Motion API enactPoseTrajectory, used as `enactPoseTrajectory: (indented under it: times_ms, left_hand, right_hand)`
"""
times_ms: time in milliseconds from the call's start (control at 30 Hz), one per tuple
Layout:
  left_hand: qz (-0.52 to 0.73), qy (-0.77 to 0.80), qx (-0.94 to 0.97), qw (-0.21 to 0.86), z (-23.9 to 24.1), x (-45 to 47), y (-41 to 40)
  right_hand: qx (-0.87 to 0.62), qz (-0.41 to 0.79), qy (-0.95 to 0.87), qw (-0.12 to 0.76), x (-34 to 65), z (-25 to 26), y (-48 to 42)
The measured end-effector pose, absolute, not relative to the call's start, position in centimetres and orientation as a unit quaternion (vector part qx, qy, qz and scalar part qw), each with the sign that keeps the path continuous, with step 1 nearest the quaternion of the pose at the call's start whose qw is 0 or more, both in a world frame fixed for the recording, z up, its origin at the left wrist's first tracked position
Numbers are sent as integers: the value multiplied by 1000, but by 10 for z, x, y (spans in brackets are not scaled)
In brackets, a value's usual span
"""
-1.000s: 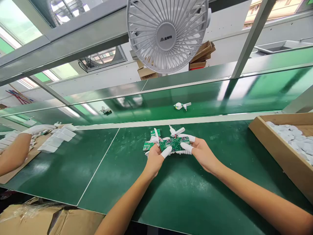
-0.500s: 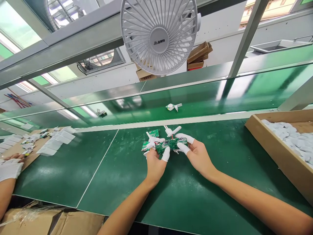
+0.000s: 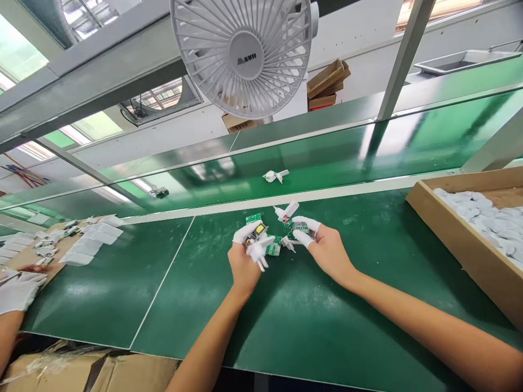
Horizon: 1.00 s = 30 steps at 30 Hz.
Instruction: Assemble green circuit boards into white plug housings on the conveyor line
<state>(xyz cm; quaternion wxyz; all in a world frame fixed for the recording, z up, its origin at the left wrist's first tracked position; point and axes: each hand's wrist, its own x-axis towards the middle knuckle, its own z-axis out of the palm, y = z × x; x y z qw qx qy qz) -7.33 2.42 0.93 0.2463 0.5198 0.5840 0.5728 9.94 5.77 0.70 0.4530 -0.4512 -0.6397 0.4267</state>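
Left hand [image 3: 244,267] and right hand [image 3: 329,253] close together, not touching, over the green table [image 3: 310,326]. In the left hand, a small green board [image 3: 256,224], pinched by white-capped fingers [image 3: 245,232]. In the right hand, another green board [image 3: 300,228], pinched too. Between the hands, one more green board [image 3: 273,246] and a white plastic piece [image 3: 288,211]. At the table's right end, a wood tray [image 3: 425,204] of white bits [image 3: 478,215]. At the table's left end, another person's gloved hand [image 3: 18,291] near white covers [image 3: 87,245].

We're live on an electronics factory floor: green assembly-line belts [image 3: 327,337], circuit boards [image 3: 254,219], a white fan [image 3: 241,62] overhead, cardboard cartons [image 3: 134,374] below!
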Motion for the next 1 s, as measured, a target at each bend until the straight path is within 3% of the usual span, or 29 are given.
enactPoseTrajectory:
  times_ms: [167,400,567,767,900,1000]
  left_hand:
    - [504,635,550,201,17,-89,34]
    - [513,651,500,252,7,-117,50]
    - [541,655,416,325,-1,-139,62]
    - [571,636,372,363,5,-151,66]
    - [607,631,384,294,24,-145,54]
    - [583,632,492,135,30,-126,42]
  right_hand:
    - [-515,359,-682,376,121,8,86]
    - [-567,213,-761,231,152,25,106]
    - [-535,192,-814,125,167,41,107]
    - [-548,136,-823,60,175,60,105]
    - [-548,121,-828,1,173,59,97]
    - [-575,108,-810,-45,162,47,91]
